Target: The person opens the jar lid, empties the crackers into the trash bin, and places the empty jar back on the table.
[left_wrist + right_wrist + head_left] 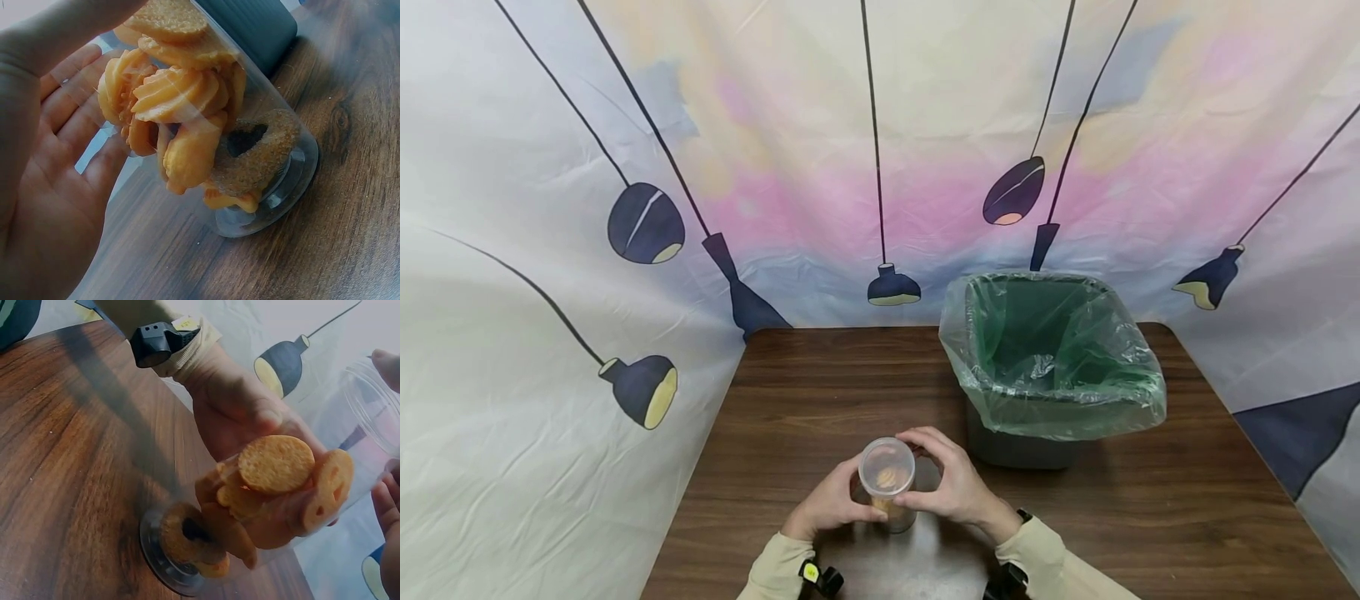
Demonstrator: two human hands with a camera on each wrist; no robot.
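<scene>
A clear plastic jar (901, 522) of cookies stands on the wooden table near its front, between the two hands. My left hand (837, 500) grips the jar's side, its thumb across the front. At the top, the fingers and thumb of my right hand (951, 482) hold the round, clear lid (887, 457) by its edge. Inside, the left wrist view shows swirled cookies (181, 94) and a sugar-coated ring cookie (259, 153) at the bottom. A flat round cookie (276, 464) and a pretzel-shaped one (328, 487) lie higher up in the right wrist view.
A dark bin (1022, 446) lined with a translucent green bag (1075, 412) stands on the table behind and right of the jar. The brown wooden table (827, 375) backs onto a fabric backdrop (805, 167) printed with hanging lamps.
</scene>
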